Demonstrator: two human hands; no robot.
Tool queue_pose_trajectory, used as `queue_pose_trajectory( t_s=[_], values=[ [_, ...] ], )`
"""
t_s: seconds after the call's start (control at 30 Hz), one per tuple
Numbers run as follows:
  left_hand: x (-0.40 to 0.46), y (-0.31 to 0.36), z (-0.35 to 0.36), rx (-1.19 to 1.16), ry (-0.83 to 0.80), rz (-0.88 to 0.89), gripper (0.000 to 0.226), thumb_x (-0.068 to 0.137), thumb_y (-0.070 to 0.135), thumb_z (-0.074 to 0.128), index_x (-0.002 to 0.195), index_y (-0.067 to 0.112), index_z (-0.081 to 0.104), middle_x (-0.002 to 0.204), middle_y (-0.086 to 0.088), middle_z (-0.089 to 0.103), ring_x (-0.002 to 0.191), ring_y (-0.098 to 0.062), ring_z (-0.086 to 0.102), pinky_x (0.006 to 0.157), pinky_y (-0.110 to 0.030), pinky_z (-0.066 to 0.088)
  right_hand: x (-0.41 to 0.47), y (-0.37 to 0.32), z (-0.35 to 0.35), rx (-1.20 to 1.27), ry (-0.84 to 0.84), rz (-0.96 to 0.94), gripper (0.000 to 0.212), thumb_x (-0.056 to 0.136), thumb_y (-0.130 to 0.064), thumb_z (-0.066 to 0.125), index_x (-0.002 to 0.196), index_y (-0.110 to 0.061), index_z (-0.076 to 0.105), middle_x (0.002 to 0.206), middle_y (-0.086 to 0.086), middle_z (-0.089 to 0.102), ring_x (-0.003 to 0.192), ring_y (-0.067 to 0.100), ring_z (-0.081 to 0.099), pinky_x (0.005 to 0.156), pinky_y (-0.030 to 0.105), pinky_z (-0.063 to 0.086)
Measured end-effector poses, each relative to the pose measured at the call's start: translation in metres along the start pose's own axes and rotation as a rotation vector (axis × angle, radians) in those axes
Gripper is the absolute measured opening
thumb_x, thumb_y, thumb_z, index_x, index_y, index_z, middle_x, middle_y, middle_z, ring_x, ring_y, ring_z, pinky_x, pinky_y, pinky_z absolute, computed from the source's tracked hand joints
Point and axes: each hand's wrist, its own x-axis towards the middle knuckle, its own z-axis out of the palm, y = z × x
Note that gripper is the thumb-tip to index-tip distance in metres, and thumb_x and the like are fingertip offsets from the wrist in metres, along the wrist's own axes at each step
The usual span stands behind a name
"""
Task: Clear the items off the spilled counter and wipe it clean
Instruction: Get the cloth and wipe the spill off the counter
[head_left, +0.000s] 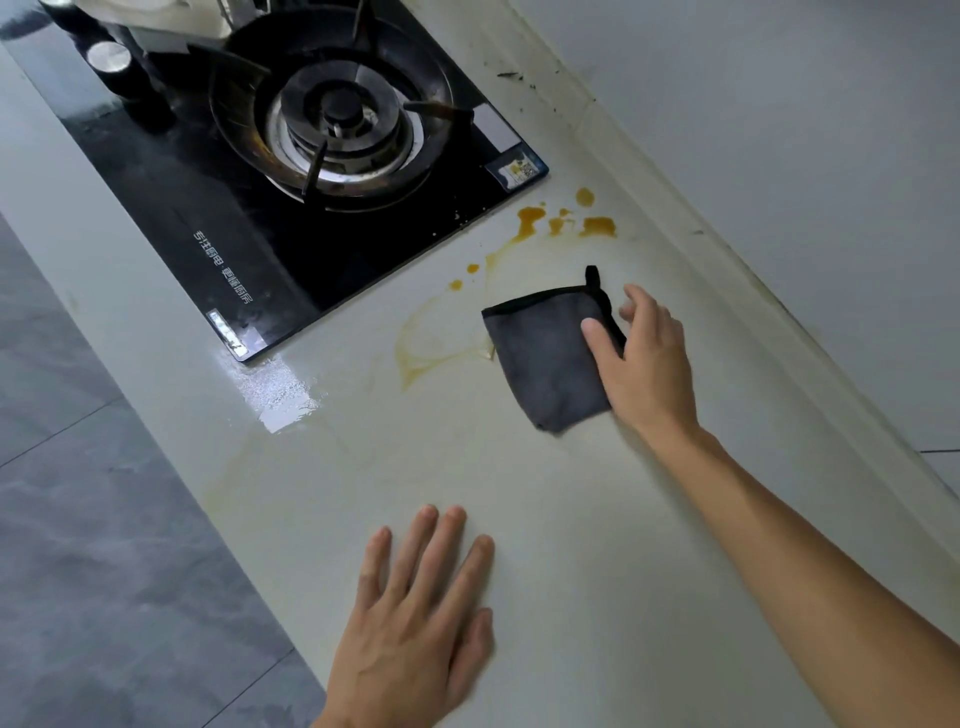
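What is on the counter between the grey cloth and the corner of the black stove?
In the head view, brownish-orange spill marks lie between the grey cloth and the stove: small drops and a thin smeared ring on the pale counter. Nothing else.

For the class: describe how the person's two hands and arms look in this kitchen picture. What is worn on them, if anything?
Both hands are bare: no gloves, rings or watch show on the left hand or the right hand. The right forearm is uncovered along its whole visible length, with no sleeve in view. Of the left arm only the wrist shows, also bare. Fingernails look short and unpainted.
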Motion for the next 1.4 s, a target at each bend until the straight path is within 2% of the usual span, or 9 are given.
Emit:
queue_pose_trajectory(
  t_s=[0.2,0.47,0.67,0.83,0.93,1.07,1.2,1.3,1.4],
  values=[
    [0.0,0.0,0.001,-0.004,0.004,0.004,0.06,0.095,0.049,0.055,0.151,0.026,0.056,0.171,-0.006,0.034,0.158,-0.031,0.033,0.125,-0.06,0.026,0.029,-0.019,0.0,-0.221,-0.117,0.143,0.063,0.096,-0.066,0.051,0.13,-0.013,0.051,0.123,0.009,0.067,0.115,0.034,0.061,0.077,0.038,0.043],
    [0.0,0.0,0.0,-0.021,0.008,-0.001,0.06,0.096,0.049,0.055,0.153,0.026,0.053,0.17,-0.006,0.035,0.158,-0.031,0.033,0.126,-0.059,0.024,0.032,-0.018,-0.008,-0.097,-0.187,0.175,0.045,0.091,-0.066,0.059,0.095,-0.022,0.06,0.093,-0.004,0.065,0.093,0.025,0.06,0.072,0.033,0.038],
    [0.0,0.0,-0.001,-0.029,0.0,-0.002,0.06,0.097,0.048,0.054,0.152,0.026,0.053,0.171,-0.006,0.035,0.159,-0.03,0.031,0.128,-0.057,0.02,0.029,-0.013,-0.015,0.023,-0.251,0.158,0.039,0.096,-0.063,0.055,0.101,-0.025,0.053,0.086,-0.015,0.057,0.087,0.019,0.056,0.059,0.023,0.033],
    [0.0,-0.001,0.0,-0.033,0.006,-0.003,0.06,0.097,0.048,0.054,0.152,0.026,0.054,0.17,-0.006,0.035,0.159,-0.03,0.032,0.127,-0.058,0.022,0.03,-0.018,-0.016,0.129,-0.228,0.174,0.04,0.096,-0.062,0.054,0.108,-0.025,0.047,0.089,-0.017,0.053,0.091,0.019,0.057,0.061,0.023,0.036],
    [0.0,0.001,0.001,-0.035,0.013,-0.005,0.06,0.096,0.048,0.056,0.152,0.026,0.054,0.17,-0.006,0.035,0.159,-0.03,0.032,0.126,-0.059,0.023,0.035,-0.025,-0.038,0.184,-0.068,0.047,0.034,0.092,-0.054,0.067,0.109,-0.027,0.055,0.09,-0.017,0.061,0.088,0.012,0.06,0.072,0.026,0.042],
    [0.0,0.0,0.002,-0.033,0.017,-0.005,0.061,0.095,0.047,0.056,0.153,0.026,0.053,0.171,-0.006,0.035,0.159,-0.029,0.031,0.127,-0.058,0.021,0.041,-0.037,-0.081,0.147,0.118,-0.236,0.035,0.084,-0.054,0.073,0.107,-0.032,0.057,0.085,-0.022,0.063,0.077,-0.006,0.056,0.067,0.013,0.04],
    [-0.001,0.001,0.002,-0.039,0.02,-0.007,0.061,0.095,0.047,0.057,0.153,0.027,0.053,0.171,-0.005,0.034,0.159,-0.029,0.031,0.127,-0.058,0.021,0.025,-0.038,-0.084,-0.134,0.212,-0.524,0.03,0.084,-0.04,0.073,0.11,-0.032,0.059,0.103,-0.014,0.061,0.086,0.008,0.059,0.067,0.029,0.044],
    [0.0,0.0,0.001,-0.037,0.018,-0.005,0.061,0.096,0.048,0.054,0.153,0.027,0.052,0.171,-0.005,0.034,0.159,-0.029,0.031,0.127,-0.058,0.022,-0.008,-0.027,-0.056,-0.279,-0.011,-0.566,0.034,0.082,-0.026,0.07,0.114,-0.033,0.061,0.102,-0.009,0.063,0.094,0.021,0.059,0.07,0.036,0.049],
    [0.0,0.0,0.001,-0.032,0.011,-0.008,0.061,0.096,0.048,0.054,0.153,0.027,0.052,0.17,-0.005,0.035,0.159,-0.029,0.031,0.127,-0.058,0.022,-0.039,-0.015,-0.029,-0.331,-0.319,-0.426,0.039,0.086,-0.034,0.064,0.123,-0.032,0.053,0.107,-0.015,0.057,0.1,0.016,0.055,0.071,0.034,0.051]
  ],
)
